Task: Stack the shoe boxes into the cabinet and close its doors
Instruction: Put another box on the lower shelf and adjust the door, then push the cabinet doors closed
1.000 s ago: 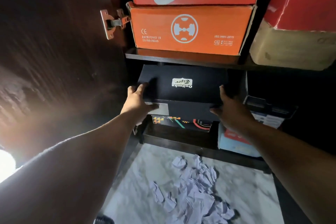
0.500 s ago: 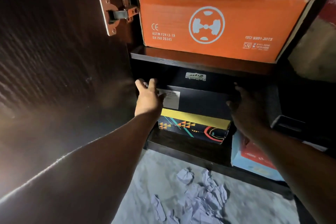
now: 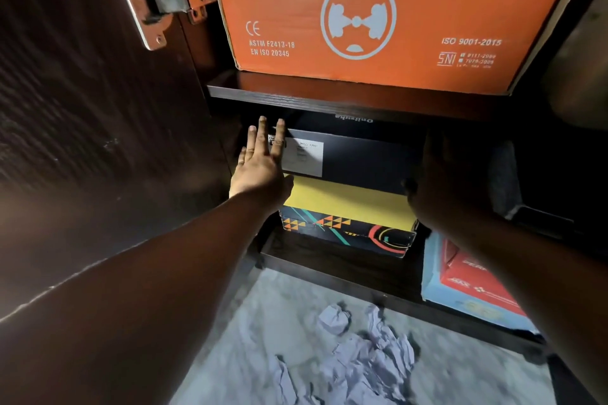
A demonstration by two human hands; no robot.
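Pushing the black Onitsuka box (image 3: 362, 158) deeper than 1 second ago, we now have it seated on the yellow-lidded box (image 3: 345, 207) under the shelf (image 3: 296, 99). Our left hand (image 3: 260, 168) lies flat with fingers spread on its front; the right hand (image 3: 441, 181) is too dark to tell, and the door (image 3: 82, 108) stands open.

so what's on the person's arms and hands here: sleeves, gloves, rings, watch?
Both forearms are bare up to the frame edge, with no sleeves in view. The left hand has no glove and no visible ring or watch. The right hand is ungloved too, but too shadowed to check for jewellery.

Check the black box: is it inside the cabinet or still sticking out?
Inside. The black box lies flat under the shelf, on the yellow-lidded box, whose front sticks out further.
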